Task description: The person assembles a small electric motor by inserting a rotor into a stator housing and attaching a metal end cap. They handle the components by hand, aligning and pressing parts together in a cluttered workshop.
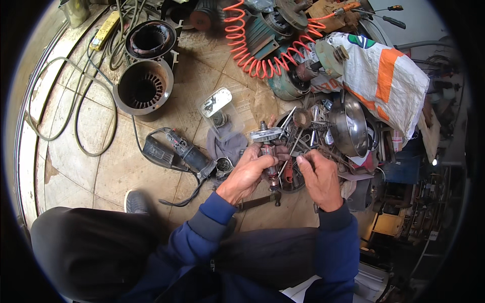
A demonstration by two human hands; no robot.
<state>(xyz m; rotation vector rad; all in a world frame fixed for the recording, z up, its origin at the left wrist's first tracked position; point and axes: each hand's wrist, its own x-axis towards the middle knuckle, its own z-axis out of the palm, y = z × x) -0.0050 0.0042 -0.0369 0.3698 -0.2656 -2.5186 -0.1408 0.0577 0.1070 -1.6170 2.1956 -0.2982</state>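
My left hand (pixel 245 172) is closed around a motor armature (pixel 266 135), held upright. A pale round disc tops it, and its reddish-brown shaft comes out below my fingers. To the right, my right hand (pixel 323 179) is curled with thumb and fingertips together, a short way from the armature. What lies in its fingertips, if anything, is too small to make out. Behind both hands, a pile of tools and metal parts (pixel 304 119) fills a round container. Left of my left hand, a dark power tool body (pixel 191 154) rests on the floor beside a grey cloth (pixel 222 144).
Two hollow motor housings (pixel 166 70) stand at the far left near looped cables (pixel 78 108). A clear plastic box (pixel 235 118) sits in the middle. An orange coiled hose (pixel 233 30) runs across green motors (pixel 268 35). A steel bowl (pixel 350 126) and white sack (pixel 404 76) are at right.
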